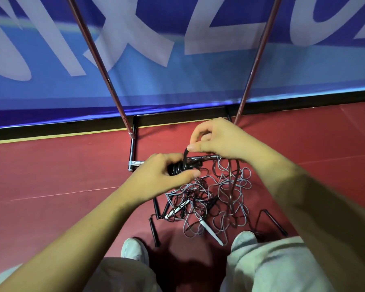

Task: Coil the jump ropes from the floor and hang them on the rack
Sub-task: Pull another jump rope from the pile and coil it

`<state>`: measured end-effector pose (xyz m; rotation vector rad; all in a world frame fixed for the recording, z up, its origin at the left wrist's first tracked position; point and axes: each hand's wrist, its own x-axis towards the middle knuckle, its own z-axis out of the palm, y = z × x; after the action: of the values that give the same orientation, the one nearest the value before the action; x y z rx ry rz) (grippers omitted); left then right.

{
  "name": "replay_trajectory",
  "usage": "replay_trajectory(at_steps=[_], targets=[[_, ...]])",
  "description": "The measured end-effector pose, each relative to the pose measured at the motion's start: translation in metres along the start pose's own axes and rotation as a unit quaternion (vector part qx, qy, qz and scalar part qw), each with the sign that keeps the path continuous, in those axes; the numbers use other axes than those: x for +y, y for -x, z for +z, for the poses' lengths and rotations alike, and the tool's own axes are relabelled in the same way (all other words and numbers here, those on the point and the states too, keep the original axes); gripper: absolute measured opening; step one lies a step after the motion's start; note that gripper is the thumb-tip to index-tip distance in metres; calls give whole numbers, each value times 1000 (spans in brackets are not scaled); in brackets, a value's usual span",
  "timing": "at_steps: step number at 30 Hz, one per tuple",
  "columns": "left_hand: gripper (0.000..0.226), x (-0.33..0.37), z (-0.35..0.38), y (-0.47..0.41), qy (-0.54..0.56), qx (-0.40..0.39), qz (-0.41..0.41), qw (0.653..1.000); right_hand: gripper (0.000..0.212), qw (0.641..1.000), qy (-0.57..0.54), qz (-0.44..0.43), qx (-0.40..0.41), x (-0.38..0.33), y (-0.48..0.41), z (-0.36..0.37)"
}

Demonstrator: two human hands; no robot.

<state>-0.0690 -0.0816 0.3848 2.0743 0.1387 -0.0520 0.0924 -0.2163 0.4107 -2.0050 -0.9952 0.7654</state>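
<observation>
My left hand [167, 174] grips a tight black coil of jump rope [180, 167] wound round its handles. Just above it, my right hand [215, 139] pinches the black cord between thumb and fingers; the cord runs down from there to the coil. A loose strand hangs from the right hand toward a tangled pile of grey and black jump ropes [211, 199] on the red floor. Black handles [154, 230] and a white handle [211, 231] lie at the pile's edges. The rack [133, 142] has a chrome and black base on the floor and two slanted poles rising out of view.
A blue banner with large white letters [177, 60] covers the wall behind the rack. My two white shoes [134, 249] stand on the red floor just short of the rope pile. A black handle with cord [276, 223] lies right of the pile.
</observation>
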Motion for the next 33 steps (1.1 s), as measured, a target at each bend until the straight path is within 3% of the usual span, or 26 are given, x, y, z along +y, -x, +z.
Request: replay_trajectory(at_steps=[2,4,11,13,15,17,20,25,29,33], targets=[[24,3,0,-2,74,43,-15,996,13,1000,4,15,-19,3,0,-1],[26,3,-2,-3,185,73,-42,979,15,998,-9,37,-46,4,1,0],[32,2,-12,-11,490,68,-91,864,8,999,0,27,-47,3,0,-4],[34,0,-18,-11,536,60,-115,834,8,999,-10,21,-30,3,1,-4],[35,-1,-22,-12,539,75,-122,830,13,999,-20,18,-23,2,1,-4],[29,-3,-25,-14,508,114,-126,845,15,999,-15,16,-31,0,1,-3],[9,-9,-34,-15,354,197,-141,903,13,998,14,12,-53,-1,3,-2],[19,-22,-36,-16,46,236,-115,964,11,992,92,-21,-78,-3,4,10],[41,-31,-23,-14,-260,245,-47,933,18,988,107,11,-112,2,3,26],[53,-41,-12,-15,-361,150,9,921,16,982,150,-7,-113,0,5,30]])
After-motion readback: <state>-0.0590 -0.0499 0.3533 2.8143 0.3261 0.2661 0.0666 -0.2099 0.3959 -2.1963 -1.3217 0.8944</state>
